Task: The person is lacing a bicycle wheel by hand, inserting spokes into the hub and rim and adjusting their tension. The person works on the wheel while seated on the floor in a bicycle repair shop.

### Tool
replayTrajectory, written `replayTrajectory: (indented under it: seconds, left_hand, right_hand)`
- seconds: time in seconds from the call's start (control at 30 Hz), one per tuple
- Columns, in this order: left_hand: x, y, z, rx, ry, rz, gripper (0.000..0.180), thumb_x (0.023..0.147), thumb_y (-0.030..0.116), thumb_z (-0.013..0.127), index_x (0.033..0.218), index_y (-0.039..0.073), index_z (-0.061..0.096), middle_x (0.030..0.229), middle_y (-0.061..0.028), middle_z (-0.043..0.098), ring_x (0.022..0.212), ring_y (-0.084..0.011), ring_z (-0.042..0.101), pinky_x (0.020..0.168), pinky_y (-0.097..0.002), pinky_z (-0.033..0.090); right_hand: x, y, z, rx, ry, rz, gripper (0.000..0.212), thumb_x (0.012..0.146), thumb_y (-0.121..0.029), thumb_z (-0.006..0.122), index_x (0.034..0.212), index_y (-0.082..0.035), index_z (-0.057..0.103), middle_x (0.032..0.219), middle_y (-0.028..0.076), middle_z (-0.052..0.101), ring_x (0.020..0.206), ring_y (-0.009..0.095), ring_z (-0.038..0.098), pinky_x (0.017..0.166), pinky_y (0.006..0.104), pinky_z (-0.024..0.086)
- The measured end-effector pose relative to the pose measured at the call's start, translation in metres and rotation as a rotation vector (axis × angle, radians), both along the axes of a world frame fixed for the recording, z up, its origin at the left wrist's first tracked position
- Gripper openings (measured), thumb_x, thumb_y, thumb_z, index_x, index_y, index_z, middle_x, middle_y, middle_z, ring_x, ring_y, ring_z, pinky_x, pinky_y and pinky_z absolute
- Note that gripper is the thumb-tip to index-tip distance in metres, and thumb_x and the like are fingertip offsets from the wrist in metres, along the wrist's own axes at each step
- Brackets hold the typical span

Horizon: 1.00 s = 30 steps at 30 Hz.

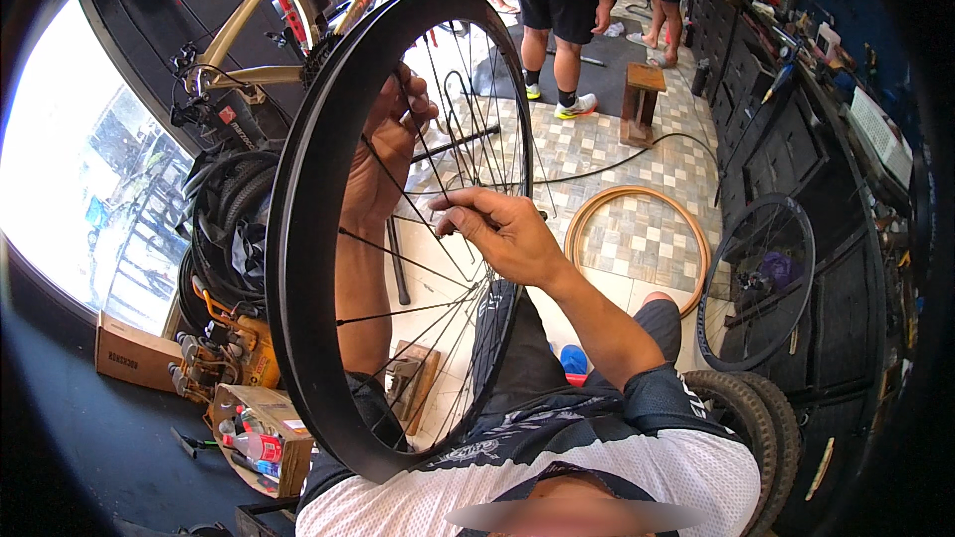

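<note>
A bicycle wheel (298, 239) with a deep black rim and thin black spokes stands upright before me, leaning on my lap and chest. My left hand (398, 114) reaches up on the wheel's far side. Its fingers are curled around a dark spoke near the upper rim, partly hidden by the rim. From the right, my right hand (492, 229) reaches in among the spokes. Its thumb and forefinger are pinched on a spoke between rim and hub. The hub is mostly hidden behind crossing spokes.
At left stand a tan bicycle frame (244, 30), an orange machine (254, 358) and a cardboard box with bottles (290, 447). A tan hoop (701, 259) lies on the tiles; another wheel (808, 268) leans on dark drawers. Beyond a wooden stool (645, 80) are several people.
</note>
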<state>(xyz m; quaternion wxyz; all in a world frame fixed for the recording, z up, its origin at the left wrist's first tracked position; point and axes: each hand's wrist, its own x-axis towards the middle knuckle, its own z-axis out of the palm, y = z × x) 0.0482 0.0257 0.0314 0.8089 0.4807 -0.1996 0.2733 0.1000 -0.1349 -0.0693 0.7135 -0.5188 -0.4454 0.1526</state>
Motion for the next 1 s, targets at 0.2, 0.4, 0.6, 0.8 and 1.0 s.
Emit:
replayTrajectory:
  seconds: [0.2, 0.4, 0.6, 0.8, 1.0]
  left_hand:
    - [0.003, 0.000, -0.001, 0.005, 0.004, 0.024, 0.028, 0.106, 0.021, 0.062, 0.122, -0.002, 0.064, 0.109, -0.0111, 0.066, 0.103, -0.0224, 0.061, 0.097, -0.0410, 0.049]
    - [0.003, 0.000, -0.001, 0.042, -0.001, 0.020, 0.028, 0.107, 0.022, 0.061, 0.123, -0.001, 0.063, 0.109, -0.0105, 0.066, 0.105, -0.0224, 0.061, 0.098, -0.0407, 0.049]
    - [0.003, 0.000, -0.003, 0.047, -0.015, 0.029, 0.028, 0.107, 0.022, 0.061, 0.123, -0.001, 0.063, 0.111, -0.0105, 0.066, 0.106, -0.0214, 0.062, 0.100, -0.0404, 0.049]
    - [0.002, -0.001, -0.002, 0.054, -0.013, 0.024, 0.027, 0.107, 0.021, 0.061, 0.123, -0.001, 0.064, 0.111, -0.0105, 0.066, 0.105, -0.0208, 0.061, 0.100, -0.0394, 0.048]
    - [0.002, 0.000, -0.003, 0.041, -0.021, 0.016, 0.027, 0.106, 0.020, 0.062, 0.123, -0.002, 0.064, 0.112, -0.0114, 0.065, 0.107, -0.0214, 0.061, 0.100, -0.0399, 0.048]
  right_hand:
    - [0.006, -0.007, 0.013, -0.289, -0.071, -0.159, 0.030, 0.095, -0.028, 0.080, 0.110, -0.003, 0.075, 0.085, 0.005, 0.074, 0.073, 0.008, 0.060, 0.069, 0.0272, 0.050]
    - [0.012, 0.007, -0.004, 0.075, -0.017, 0.056, 0.028, 0.094, -0.027, 0.081, 0.109, -0.004, 0.075, 0.085, 0.005, 0.074, 0.070, 0.008, 0.057, 0.064, 0.0271, 0.047]
    - [0.009, -0.001, 0.011, -0.116, -0.003, -0.023, 0.021, 0.098, -0.019, 0.076, 0.110, -0.002, 0.074, 0.091, 0.004, 0.075, 0.081, 0.006, 0.067, 0.073, 0.0253, 0.053]
    - [0.008, 0.004, 0.012, 0.059, 0.133, 0.138, 0.022, 0.097, -0.017, 0.077, 0.109, 0.000, 0.072, 0.089, 0.000, 0.070, 0.075, 0.007, 0.063, 0.076, 0.0253, 0.054]
    - [0.016, 0.001, 0.010, -0.017, 0.021, 0.027, 0.021, 0.102, -0.015, 0.072, 0.116, 0.000, 0.069, 0.097, 0.003, 0.073, 0.082, 0.009, 0.068, 0.079, 0.0260, 0.055]
